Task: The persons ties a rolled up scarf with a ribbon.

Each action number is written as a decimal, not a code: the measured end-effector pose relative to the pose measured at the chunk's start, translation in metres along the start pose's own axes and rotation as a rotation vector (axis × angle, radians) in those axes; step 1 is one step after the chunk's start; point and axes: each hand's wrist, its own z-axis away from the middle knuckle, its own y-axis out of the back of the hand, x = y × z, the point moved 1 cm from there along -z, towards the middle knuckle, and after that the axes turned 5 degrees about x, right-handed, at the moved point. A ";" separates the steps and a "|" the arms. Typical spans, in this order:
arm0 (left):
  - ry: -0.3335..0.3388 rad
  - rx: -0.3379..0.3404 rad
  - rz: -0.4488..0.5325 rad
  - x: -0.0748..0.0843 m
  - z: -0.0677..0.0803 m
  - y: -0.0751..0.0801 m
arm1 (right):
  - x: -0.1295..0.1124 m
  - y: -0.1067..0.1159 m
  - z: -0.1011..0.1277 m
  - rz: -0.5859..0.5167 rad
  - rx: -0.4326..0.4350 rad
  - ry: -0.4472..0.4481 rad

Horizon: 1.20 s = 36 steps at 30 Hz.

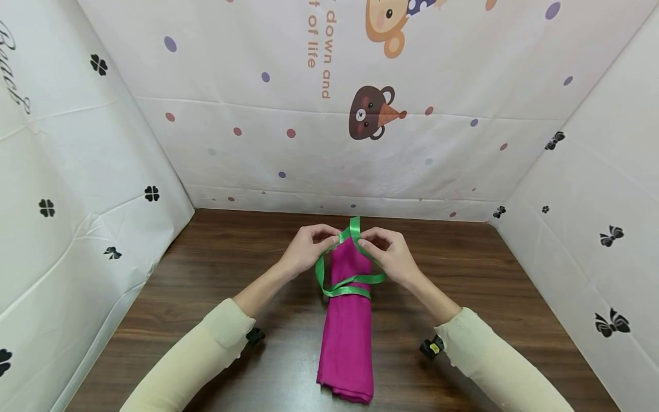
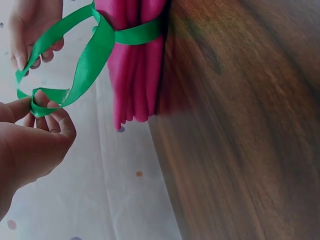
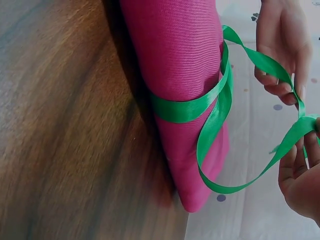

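Note:
A rolled magenta cloth [image 1: 347, 332] [image 2: 135, 70] [image 3: 175, 55] lies lengthwise on the wooden table [image 1: 221, 263]. A green ribbon [image 1: 346, 290] [image 2: 90, 55] [image 3: 185, 110] goes round its middle, and the two loose ends rise in loops toward the far end of the roll. My left hand [image 1: 329, 237] [image 2: 42, 105] pinches one ribbon end between thumb and fingers. My right hand [image 1: 366, 243] [image 3: 305, 135] pinches the other end close beside it. Both hands hover just above the far end of the cloth, almost touching each other.
White printed sheets form walls on the left [image 1: 67, 189], at the back [image 1: 360, 143] and on the right [image 1: 602, 217]. Bare wood shows on both sides of the roll. Cream sleeves [image 1: 195, 355] reach in from the near edge.

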 end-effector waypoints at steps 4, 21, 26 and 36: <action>0.002 -0.018 0.017 0.001 -0.002 -0.002 | 0.012 -0.002 -0.003 0.000 -0.008 0.012; 0.005 -0.055 0.053 0.003 0.000 -0.006 | 0.013 -0.008 -0.001 -0.027 -0.055 0.003; -0.014 -0.089 0.081 0.002 0.000 -0.007 | 0.014 -0.011 -0.001 -0.055 -0.059 0.003; -0.015 -0.092 0.130 0.006 0.000 -0.009 | 0.013 -0.014 -0.002 -0.044 -0.046 0.002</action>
